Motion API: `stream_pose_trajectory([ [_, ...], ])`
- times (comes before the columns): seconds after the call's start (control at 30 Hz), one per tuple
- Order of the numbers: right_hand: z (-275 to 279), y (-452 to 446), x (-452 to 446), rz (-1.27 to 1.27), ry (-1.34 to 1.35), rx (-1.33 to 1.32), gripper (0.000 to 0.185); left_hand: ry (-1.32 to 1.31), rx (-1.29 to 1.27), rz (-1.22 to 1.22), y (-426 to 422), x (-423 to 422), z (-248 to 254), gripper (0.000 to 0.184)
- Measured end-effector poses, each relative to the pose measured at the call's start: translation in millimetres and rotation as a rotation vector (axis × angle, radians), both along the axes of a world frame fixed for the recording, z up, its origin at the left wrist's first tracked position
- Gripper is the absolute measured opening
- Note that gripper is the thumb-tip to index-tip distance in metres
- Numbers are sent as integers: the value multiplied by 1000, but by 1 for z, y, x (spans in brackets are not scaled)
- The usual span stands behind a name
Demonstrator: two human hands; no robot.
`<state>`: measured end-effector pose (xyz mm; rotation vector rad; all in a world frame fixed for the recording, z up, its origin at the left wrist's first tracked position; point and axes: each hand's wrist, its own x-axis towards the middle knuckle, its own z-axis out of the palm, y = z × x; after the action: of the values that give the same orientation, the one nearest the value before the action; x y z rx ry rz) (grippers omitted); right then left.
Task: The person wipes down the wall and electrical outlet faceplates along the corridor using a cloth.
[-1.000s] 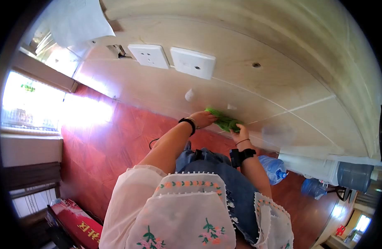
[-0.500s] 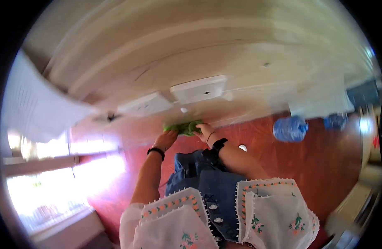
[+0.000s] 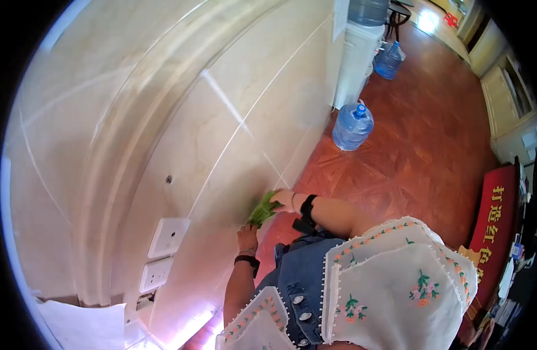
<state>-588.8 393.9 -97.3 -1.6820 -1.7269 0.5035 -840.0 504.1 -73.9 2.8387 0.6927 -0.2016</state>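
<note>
A green cloth (image 3: 261, 212) is bunched against the lower part of the tiled wall (image 3: 239, 169), just above the floor. My right hand (image 3: 286, 200) grips its upper right end, with the fingers curled over it. At the lower left end, my left hand (image 3: 247, 238) has its fingertips on the cloth and seems to hold it too, though the fingers are partly hidden. Both wrists carry dark bands. Left of my hands, two white wall sockets (image 3: 169, 237) are mounted on the tiles.
A blue water bottle (image 3: 353, 127) stands on the red-brown floor (image 3: 408, 157) by the wall, with a second bottle (image 3: 389, 60) farther back beside a white water dispenser (image 3: 357, 58). A red banner with yellow characters (image 3: 491, 227) is on the right. White paper (image 3: 84, 324) shows at lower left.
My view has turned to the right along the wall, and the sockets now lie farther left of my hands. Both hands stay on the green cloth at the wall.
</note>
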Motion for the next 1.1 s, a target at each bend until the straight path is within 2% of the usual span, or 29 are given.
stream_pose_trajectory([
  [0.03, 20, -16, 22, 7, 37, -18, 34, 6, 6, -11, -3, 15, 1, 36],
  [0.13, 21, -76, 98, -94, 86, -26, 32, -198, -183, -66, -38, 85, 11, 33],
  [0.17, 27, -89, 112, -102, 91, -26, 32, -192, -184, -73, -48, 109, 13, 33],
  [0.23, 40, -117, 138, -722, 1686, -452, 28, -236, -293, -55, -68, 150, 14, 33],
  [0.27, 44, -134, 150, -728, 1692, -451, 28, -230, -297, -61, -72, 168, 8, 33],
  [0.33, 52, -170, 174, -737, 1710, -420, 26, -245, -497, -49, -81, 204, -5, 33],
  [0.43, 61, -226, 205, -725, 1704, -424, 27, -222, -655, -54, -96, 255, -8, 34],
  [0.47, 64, -243, 215, -680, 1661, -403, 29, -226, -657, -67, -101, 272, -6, 34],
  [0.53, 63, -276, 233, -718, 1680, -386, 30, -92, -906, -58, -112, 309, 2, 34],
  [0.63, 69, -309, 247, -796, 1712, -329, 35, -62, -1022, -48, -139, 353, 28, 32],
  [0.7, 61, -330, 257, -862, 1734, -251, 36, -93, -1011, -168, -140, 386, -4, 31],
  [0.73, 60, -339, 262, -879, 1736, -243, 36, -134, -994, -271, -145, 404, -5, 29],
  [0.87, 61, -366, 289, -951, 1774, -107, 38, -42, -978, -377, -161, 475, -1, 36],
  [0.93, 76, -374, 310, -967, 1763, -61, 38, -39, -889, -515, -167, 510, 5, 36],
  [0.97, 77, -377, 325, -978, 1757, -49, 38, -41, -891, -529, -170, 527, 6, 36],
  [1.03, 86, -382, 357, -1035, 1671, -78, 37, -88, -944, -500, -174, 567, 13, 24],
  [1.1, 102, -384, 391, -1018, 1628, -45, 35, -82, -1023, -479, -174, 610, 6, 23],
])
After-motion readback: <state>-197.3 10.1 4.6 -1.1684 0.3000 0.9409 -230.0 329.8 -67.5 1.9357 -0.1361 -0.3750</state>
